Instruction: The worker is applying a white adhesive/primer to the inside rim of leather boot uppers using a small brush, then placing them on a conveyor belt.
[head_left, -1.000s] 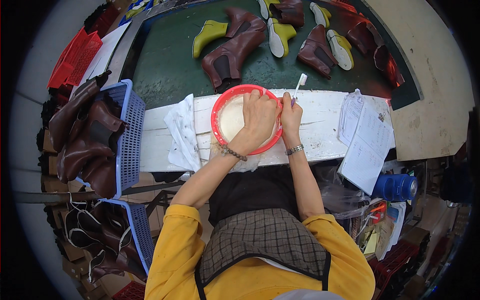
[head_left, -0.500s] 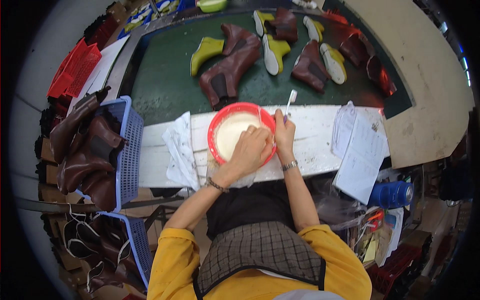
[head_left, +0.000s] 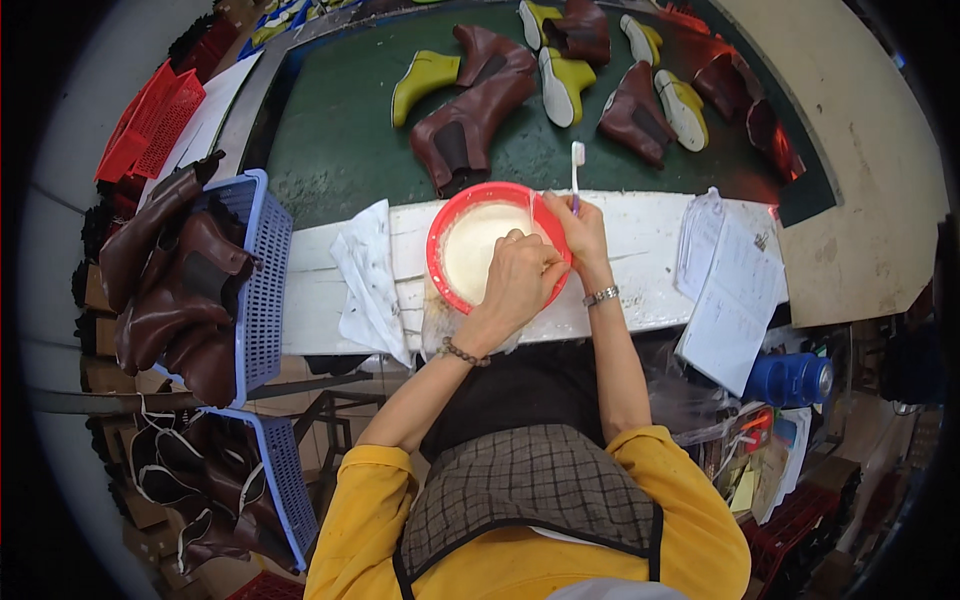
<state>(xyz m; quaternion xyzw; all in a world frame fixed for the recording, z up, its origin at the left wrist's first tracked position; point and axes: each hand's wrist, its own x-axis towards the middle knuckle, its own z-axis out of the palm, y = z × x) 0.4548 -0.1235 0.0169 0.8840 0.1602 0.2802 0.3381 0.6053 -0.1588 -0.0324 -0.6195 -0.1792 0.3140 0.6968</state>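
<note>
A red bowl (head_left: 436,262) of creamy white liquid (head_left: 470,243) stands on the pale front board. Over its right half is my left hand (head_left: 520,272), fingers bent and pinched together near the right rim; what they hold, if anything, is hidden. My right hand (head_left: 584,240) is closed round a toothbrush (head_left: 575,172) with a purple and white handle, bristle end pointing away from me. That hand is against the bowl's right rim. A thin pale strand (head_left: 532,210) shows at the bowl's upper right edge.
Dark red ankle boots (head_left: 468,125) and yellow-green shoe pieces with white soles (head_left: 563,85) lie on the green surface (head_left: 340,130). A white cloth (head_left: 370,280) is left of the bowl, papers (head_left: 735,300) right. Blue baskets (head_left: 268,290) hold boots; a blue bottle (head_left: 785,380) is lower right.
The whole view has shifted a little, so the table appears slightly higher. My left hand has turned with its fingers toward the bowl's right rim. The toothbrush stands straighter.
</note>
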